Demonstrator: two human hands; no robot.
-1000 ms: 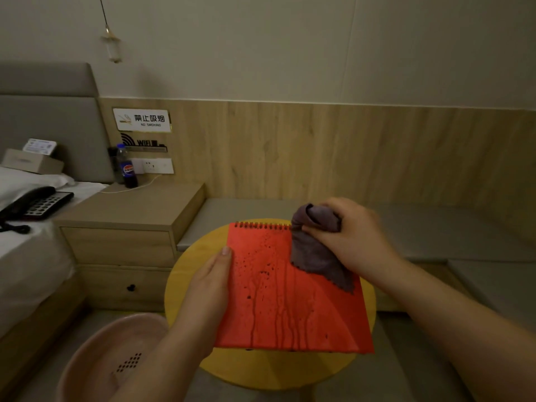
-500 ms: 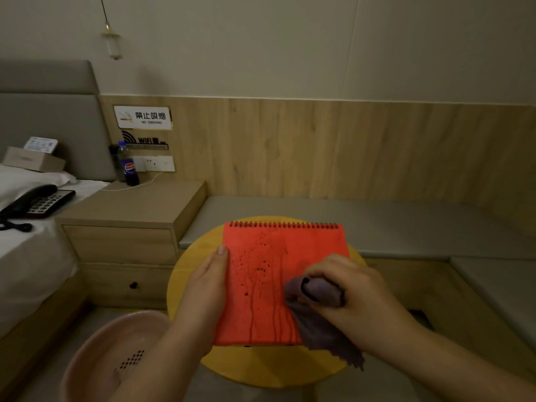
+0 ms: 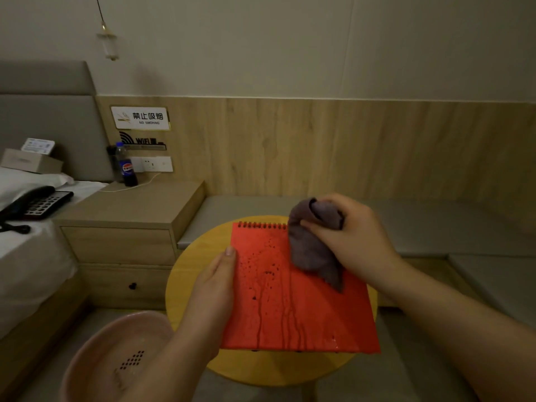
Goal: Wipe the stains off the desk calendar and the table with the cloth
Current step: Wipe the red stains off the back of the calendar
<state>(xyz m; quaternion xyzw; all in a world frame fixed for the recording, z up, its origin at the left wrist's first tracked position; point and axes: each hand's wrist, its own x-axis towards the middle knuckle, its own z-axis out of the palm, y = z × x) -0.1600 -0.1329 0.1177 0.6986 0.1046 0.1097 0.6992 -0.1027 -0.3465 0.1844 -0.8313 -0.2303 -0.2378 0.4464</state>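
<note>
My right hand [image 3: 359, 242] clenches the cloth [image 3: 313, 250] at the desk calendar [image 3: 290, 300]'s far right corner; my left hand [image 3: 214, 288] grips its left edge above the table [image 3: 188, 274]. Drips could smear downward.

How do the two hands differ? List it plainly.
The right hand is bunched around the purple cloth near the red desk calendar's top; the left hand lies flatter, steadying the calendar's left edge. The right sits higher in view. Both touch the calendar.

2 bare forearms [image 3: 452, 323], no sleeves, short thumbnail [image 3: 230, 250].
</note>
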